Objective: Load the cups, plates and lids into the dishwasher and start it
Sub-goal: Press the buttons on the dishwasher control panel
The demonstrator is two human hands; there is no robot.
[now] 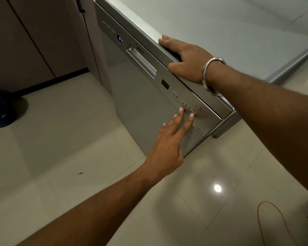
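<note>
Glossy pale floor tiles (61, 132) fill the near view, with a ceiling light reflected at lower right and a thin orange cable (274, 221) looping beside that glare. Small dark speck on the tiles at lower left.

Your left hand (167, 139) reaches up from the bottom of frame, fingers straight and spread, holding nothing. Index fingertip (191, 115) sits on the lower edge of a square button (192, 111) on the right end of the control strip. Middle fingertip lies just below the neighbouring button (183, 102). Can't tell if you're actually pressing.

Dishwasher (140, 107) door is closed, silver front, set under the counter. Recessed handle (140, 62) is mid-strip; a blue display (120, 39) to its left reads "P4". Small orange indicator lights glow just above the button under your index finger. No cups, plates or lids visible from outside.

Your right hand (183, 57) comes in from the right, well above the left hand. Palm is flat on the counter edge, fingers draped over the lip above the door, thumb lying along the front. Not curled round anything. Metal bangle (211, 73) on that wrist.

Pale countertop (203, 23) runs away to upper right. Brown cabinet doors (34, 41) stand left of the dishwasher. Dark blue rounded object (0, 105) on the floor at the left edge, partly cut off; can't tell what it is.
</note>
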